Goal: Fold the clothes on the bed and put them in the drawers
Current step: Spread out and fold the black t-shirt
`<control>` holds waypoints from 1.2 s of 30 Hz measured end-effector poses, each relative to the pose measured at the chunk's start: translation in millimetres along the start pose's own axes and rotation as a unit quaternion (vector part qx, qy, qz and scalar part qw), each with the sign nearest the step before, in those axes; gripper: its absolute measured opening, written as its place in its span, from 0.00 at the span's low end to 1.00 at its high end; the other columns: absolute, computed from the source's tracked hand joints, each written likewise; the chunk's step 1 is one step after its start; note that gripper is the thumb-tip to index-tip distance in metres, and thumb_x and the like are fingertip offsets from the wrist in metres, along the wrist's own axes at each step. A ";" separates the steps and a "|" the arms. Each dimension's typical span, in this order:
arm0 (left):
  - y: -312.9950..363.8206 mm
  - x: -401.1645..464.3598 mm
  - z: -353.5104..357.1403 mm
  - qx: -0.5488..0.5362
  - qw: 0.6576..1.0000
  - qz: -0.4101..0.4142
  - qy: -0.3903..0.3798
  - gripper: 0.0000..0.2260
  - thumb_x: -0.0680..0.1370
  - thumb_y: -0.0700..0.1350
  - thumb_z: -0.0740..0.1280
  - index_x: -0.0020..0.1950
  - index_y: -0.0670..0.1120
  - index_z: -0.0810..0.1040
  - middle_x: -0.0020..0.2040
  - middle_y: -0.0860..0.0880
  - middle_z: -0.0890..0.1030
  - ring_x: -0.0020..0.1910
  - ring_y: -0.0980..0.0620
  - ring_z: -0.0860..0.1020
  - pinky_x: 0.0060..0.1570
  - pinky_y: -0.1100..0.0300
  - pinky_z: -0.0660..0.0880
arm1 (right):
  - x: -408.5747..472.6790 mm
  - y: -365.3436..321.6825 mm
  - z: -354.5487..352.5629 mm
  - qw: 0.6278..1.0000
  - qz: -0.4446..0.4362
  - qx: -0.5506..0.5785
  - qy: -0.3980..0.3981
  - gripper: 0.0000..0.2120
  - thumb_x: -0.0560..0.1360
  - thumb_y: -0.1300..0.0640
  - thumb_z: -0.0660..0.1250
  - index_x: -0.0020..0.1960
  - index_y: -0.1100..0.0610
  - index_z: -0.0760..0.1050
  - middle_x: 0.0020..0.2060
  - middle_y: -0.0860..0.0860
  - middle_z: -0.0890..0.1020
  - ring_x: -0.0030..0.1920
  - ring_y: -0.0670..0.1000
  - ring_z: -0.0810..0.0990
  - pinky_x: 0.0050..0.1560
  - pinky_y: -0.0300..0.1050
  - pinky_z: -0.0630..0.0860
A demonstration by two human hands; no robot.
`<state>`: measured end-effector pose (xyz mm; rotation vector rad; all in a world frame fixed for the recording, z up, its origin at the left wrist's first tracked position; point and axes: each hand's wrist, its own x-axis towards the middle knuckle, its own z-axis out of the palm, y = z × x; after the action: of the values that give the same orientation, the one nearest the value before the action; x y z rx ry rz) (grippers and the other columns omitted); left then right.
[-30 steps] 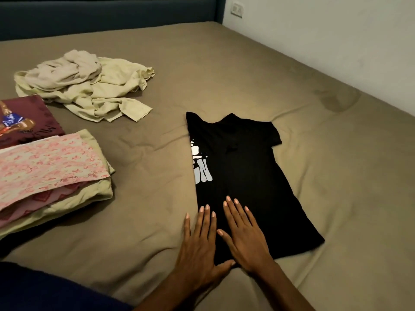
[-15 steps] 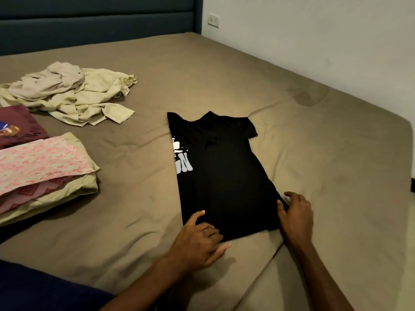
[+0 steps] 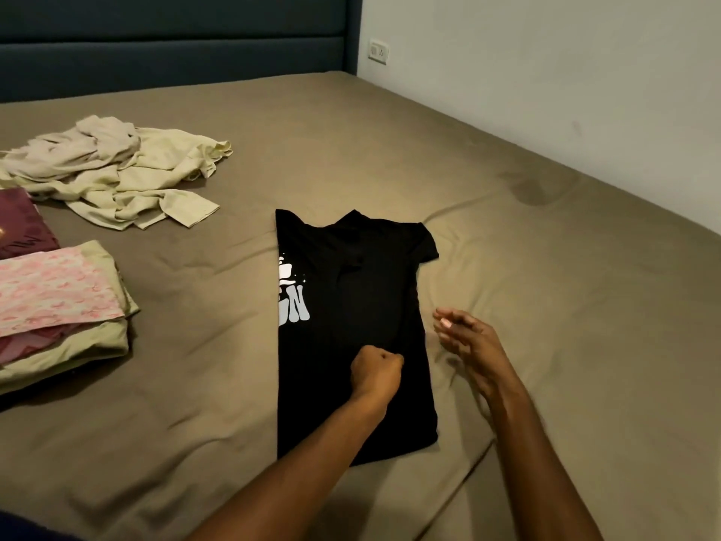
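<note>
Since half a second ago the left hand has moved up the black shirt and now bunches its soft cloth in a fist; the right hand has left the hem, fingers loose, holding nothing. The shirt lies folded narrow on the bed, beside a folded stack and crumpled cream clothes.

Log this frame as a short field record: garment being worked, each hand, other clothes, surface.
garment: black T-shirt, folded lengthwise, flat on bed
left hand: fist on the shirt's middle; whether it pinches fabric is unclear
right hand: open, beside shirt's right edge
folded stack: far left
unfolded pile: upper left
surface: bed sheet, olive-brown
</note>
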<state>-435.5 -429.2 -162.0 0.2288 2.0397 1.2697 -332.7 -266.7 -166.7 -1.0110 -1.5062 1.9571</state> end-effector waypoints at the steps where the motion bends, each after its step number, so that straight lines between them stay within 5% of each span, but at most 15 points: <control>1: -0.4 2.2 -0.5 0.007 1.000 0.014 -0.004 0.18 0.80 0.45 0.70 0.29 0.46 0.74 0.28 0.49 0.73 0.29 0.52 0.73 0.31 0.58 0.70 | 26.3 2.2 3.2 0.997 0.015 0.079 0.006 0.19 0.81 0.61 0.66 0.70 0.65 0.75 0.65 0.63 0.80 0.67 0.59 0.79 0.68 0.49 0.75; 5: -2.5 2.9 0.6 0.013 0.994 0.101 -0.042 0.09 0.80 0.48 0.72 0.43 0.45 0.84 0.35 0.48 0.81 0.34 0.53 0.79 0.37 0.61 0.75 | 116.8 -0.1 28.0 0.948 0.052 0.314 0.029 0.18 0.83 0.58 0.61 0.71 0.63 0.73 0.71 0.63 0.74 0.73 0.59 0.72 0.78 0.52 0.64; 10: -7.5 8.3 -1.5 -0.002 0.993 0.097 -0.073 0.08 0.77 0.48 0.76 0.50 0.44 0.84 0.34 0.51 0.80 0.31 0.58 0.76 0.36 0.64 0.74 | 184.4 -21.1 52.3 0.939 0.009 0.342 0.040 0.10 0.82 0.56 0.65 0.60 0.59 0.78 0.59 0.56 0.81 0.58 0.53 0.82 0.56 0.44 0.80; 15: -17.6 13.9 -13.6 -0.007 0.993 0.077 -0.085 0.08 0.76 0.48 0.77 0.48 0.44 0.84 0.34 0.52 0.80 0.28 0.62 0.75 0.33 0.67 0.71 | 212.9 -23.8 64.3 0.938 -0.007 0.347 -0.011 0.10 0.80 0.65 0.64 0.60 0.61 0.78 0.50 0.56 0.86 0.51 0.53 0.87 0.55 0.47 0.83; 20: -8.4 13.5 -22.5 -0.009 0.992 0.064 -0.109 0.09 0.75 0.46 0.77 0.46 0.40 0.84 0.31 0.51 0.78 0.27 0.60 0.73 0.30 0.66 0.71 | 222.2 -33.5 89.6 0.950 -0.031 0.305 -0.059 0.21 0.80 0.64 0.64 0.72 0.69 0.73 0.67 0.62 0.79 0.69 0.59 0.78 0.67 0.47 0.77; 24: -4.6 1.2 -33.9 -0.013 0.991 0.050 -0.125 0.08 0.75 0.44 0.77 0.46 0.40 0.83 0.34 0.50 0.79 0.33 0.55 0.77 0.33 0.63 0.74 | 217.4 -53.0 141.0 0.965 -0.057 0.199 -0.159 0.23 0.79 0.60 0.64 0.72 0.66 0.74 0.68 0.60 0.79 0.69 0.58 0.77 0.74 0.47 0.69; 27: -20.3 -8.4 -59.0 -0.076 0.990 0.026 -0.119 0.07 0.76 0.41 0.75 0.40 0.45 0.80 0.28 0.52 0.75 0.28 0.56 0.75 0.32 0.60 0.75 | 200.1 -51.3 189.5 0.969 -0.068 0.028 -0.235 0.28 0.74 0.57 0.70 0.73 0.60 0.74 0.67 0.55 0.79 0.65 0.54 0.78 0.72 0.47 0.68; 30: -43.6 -12.4 -88.1 -0.116 0.989 -0.001 -0.091 0.08 0.78 0.39 0.73 0.41 0.43 0.78 0.29 0.50 0.73 0.26 0.56 0.73 0.32 0.57 0.76 | 180.3 -32.2 223.1 0.923 -0.133 -0.188 -0.309 0.32 0.77 0.57 0.73 0.79 0.54 0.68 0.75 0.47 0.71 0.74 0.46 0.70 0.77 0.46 0.65; 34: -70.5 -16.7 -99.9 -0.104 0.989 -0.029 -0.098 0.05 0.79 0.36 0.72 0.43 0.40 0.80 0.29 0.47 0.78 0.27 0.53 0.78 0.35 0.53 0.82 | 163.6 0.0 206.0 0.900 -0.256 -0.324 -0.138 0.28 0.83 0.49 0.66 0.80 0.55 0.66 0.79 0.52 0.68 0.79 0.49 0.64 0.79 0.48 0.60; 36: -78.1 -16.6 -96.5 -0.093 0.991 -0.015 -0.096 0.06 0.78 0.36 0.73 0.41 0.40 0.80 0.29 0.47 0.78 0.26 0.51 0.78 0.35 0.53 0.81 | 153.6 23.4 179.4 0.832 -0.256 -0.488 -0.074 0.33 0.85 0.40 0.56 0.82 0.59 0.58 0.82 0.57 0.59 0.82 0.55 0.57 0.80 0.52 0.55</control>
<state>-469.6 -545.3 -194.2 0.2228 1.7453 1.3550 -566.5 -269.4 -207.5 -0.6509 -2.6200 0.8379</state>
